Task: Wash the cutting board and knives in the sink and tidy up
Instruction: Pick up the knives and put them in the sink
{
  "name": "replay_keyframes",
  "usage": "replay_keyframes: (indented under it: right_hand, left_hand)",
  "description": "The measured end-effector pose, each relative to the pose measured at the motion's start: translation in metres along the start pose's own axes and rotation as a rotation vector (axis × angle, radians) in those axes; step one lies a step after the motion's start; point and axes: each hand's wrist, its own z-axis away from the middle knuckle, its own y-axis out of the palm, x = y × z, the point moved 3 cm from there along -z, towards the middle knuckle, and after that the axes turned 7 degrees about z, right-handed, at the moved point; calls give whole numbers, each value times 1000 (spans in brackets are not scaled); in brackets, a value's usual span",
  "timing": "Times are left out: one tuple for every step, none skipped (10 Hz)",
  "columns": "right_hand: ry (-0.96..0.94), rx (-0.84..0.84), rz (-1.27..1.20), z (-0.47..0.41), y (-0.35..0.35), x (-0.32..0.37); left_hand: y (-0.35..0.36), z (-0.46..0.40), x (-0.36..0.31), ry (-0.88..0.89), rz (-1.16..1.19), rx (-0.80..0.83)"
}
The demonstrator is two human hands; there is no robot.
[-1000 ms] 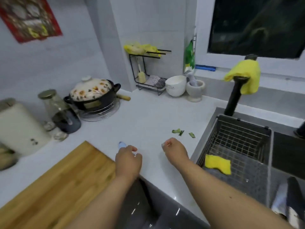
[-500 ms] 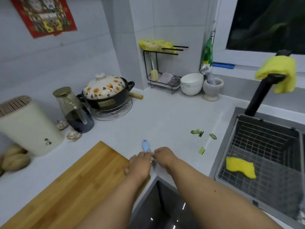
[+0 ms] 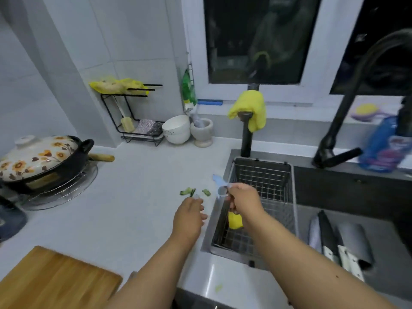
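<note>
Presently noted: right hand (image 3: 242, 198) gripping pale blue plastic peeler (image 3: 219, 186) over wire sink basket (image 3: 263, 175), likely for rinsing; left hand (image 3: 189, 216) loosely open beside green vegetable scraps (image 3: 188, 192).

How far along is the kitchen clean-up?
Early. Two knives already lie in the sink. The right hand holds a small blue peeler above the wire basket; the left hand reaches for vegetable scraps. The cutting board waits.
</note>
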Motion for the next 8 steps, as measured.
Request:
replay_keyframes:
  right_hand:
    - [23, -209, -49, -14, -89, -3]
    - [70, -372, -41, -21, -179, -19]
    - [154, -460, 106, -25, -255, -52]
    - [315, -452, 293, -29, -302, -85]
    - [471, -351, 311, -46, -336, -142]
    - [604, -289, 246, -49, -336, -166]
    - [704, -245, 117, -53, -331, -177]
    - [656, -256, 68, -65, -332, -186]
  left_hand:
    - [56, 2, 4, -45, 15, 96]
    - [105, 8, 6, -60, -51, 191]
    - [147, 14, 10, -66, -79, 253]
    - [179, 19, 17, -74, -124, 284]
    - [203, 26, 23, -82, -144, 306]
    - [218, 27, 26, -83, -126, 300]
    - [236, 27, 35, -124, -74, 303]
    - [250, 26, 46, -159, -64, 290]
